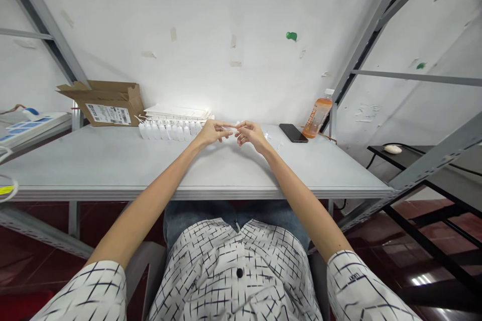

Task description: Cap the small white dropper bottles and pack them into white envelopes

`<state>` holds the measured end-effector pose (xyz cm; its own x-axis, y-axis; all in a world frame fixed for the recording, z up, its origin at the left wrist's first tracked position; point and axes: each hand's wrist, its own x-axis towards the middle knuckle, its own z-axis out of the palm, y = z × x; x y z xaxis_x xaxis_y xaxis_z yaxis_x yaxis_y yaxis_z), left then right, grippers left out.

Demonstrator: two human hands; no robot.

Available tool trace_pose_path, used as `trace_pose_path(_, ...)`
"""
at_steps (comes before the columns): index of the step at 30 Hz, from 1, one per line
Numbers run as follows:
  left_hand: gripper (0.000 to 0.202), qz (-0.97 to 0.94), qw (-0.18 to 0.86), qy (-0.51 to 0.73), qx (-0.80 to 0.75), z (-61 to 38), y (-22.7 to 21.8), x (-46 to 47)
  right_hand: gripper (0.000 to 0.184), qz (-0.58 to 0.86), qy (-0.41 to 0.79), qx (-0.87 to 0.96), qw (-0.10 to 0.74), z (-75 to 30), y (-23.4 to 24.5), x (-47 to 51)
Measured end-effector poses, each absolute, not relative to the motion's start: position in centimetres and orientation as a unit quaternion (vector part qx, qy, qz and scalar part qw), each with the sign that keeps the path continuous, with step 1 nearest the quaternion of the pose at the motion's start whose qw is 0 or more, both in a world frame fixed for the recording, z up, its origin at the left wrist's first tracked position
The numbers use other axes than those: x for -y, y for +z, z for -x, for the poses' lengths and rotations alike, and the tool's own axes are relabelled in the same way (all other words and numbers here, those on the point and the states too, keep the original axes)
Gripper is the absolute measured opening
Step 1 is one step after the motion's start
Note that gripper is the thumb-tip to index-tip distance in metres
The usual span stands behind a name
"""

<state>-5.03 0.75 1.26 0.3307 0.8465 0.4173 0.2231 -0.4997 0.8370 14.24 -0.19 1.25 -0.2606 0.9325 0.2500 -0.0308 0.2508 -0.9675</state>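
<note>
Both my arms reach out over the grey table (113, 165). My left hand (214, 132) and my right hand (250, 133) meet at the far middle of the table, fingers pinched together on a small white piece (236, 126) held between them. Just left of the hands stands a row of several small white items (167, 130), with a stack of flat white sheets (176, 111) behind it. A few tiny white bits (268, 136) lie to the right of my right hand.
An open cardboard box (105, 103) sits at the back left. A black phone (293, 133) and an orange drink bottle (317, 117) stand at the back right. A power strip (30, 125) lies on the left shelf. Metal frame struts rise on both sides.
</note>
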Motion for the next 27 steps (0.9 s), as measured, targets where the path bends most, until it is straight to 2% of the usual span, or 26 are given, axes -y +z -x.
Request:
trace_pose_path(7, 0.056, -0.711, 0.369, 0.476, -0.364, 4.83, 1.22, -0.78, 0.014, 0.352, 0.493, 0.626, 0.491, -14.21, 1.04, -0.16)
trace_pose_path(18, 0.047, -0.689, 0.431, 0.447, -0.373, 4.89, 1.34, -0.85, 0.017, 0.346, 0.477, 0.642, 0.491, -14.27, 0.97, -0.14)
trace_pose_path(27, 0.052, -0.721, 0.417, 0.425, -0.354, 5.35, 1.06, -0.99, 0.014, 0.338, 0.491, 0.634, 0.492, -14.27, 0.94, -0.03)
